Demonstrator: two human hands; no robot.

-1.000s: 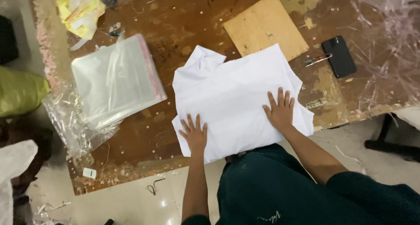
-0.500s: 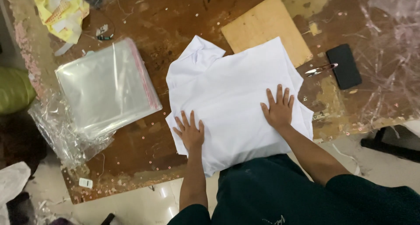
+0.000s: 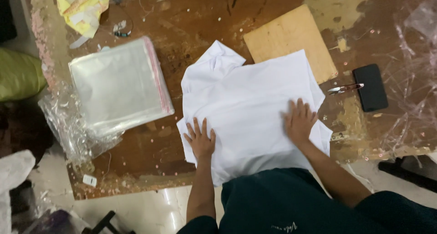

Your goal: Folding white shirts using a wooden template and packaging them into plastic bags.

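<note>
A white folded garment [image 3: 248,106] lies flat on a worn brown table [image 3: 191,20], its collar end pointing up and left. My left hand [image 3: 200,139] rests palm down on the garment's lower left corner, fingers spread. Pressed flat on the garment's right side is my right hand [image 3: 299,120], fingers also apart. Neither hand holds anything. The garment's near edge hangs over the table's front edge, against my dark green clothing.
A stack of clear plastic bags [image 3: 119,84] lies left of the garment. A tan board [image 3: 291,38] sits partly under the garment's top right. Small snips [image 3: 345,87] and a black phone [image 3: 371,87] lie to the right. Yellow paper [image 3: 82,6] is at top left.
Both hands stay flat on the garment. The left hand has slid slightly toward the lower left corner; the view has shifted a little.
</note>
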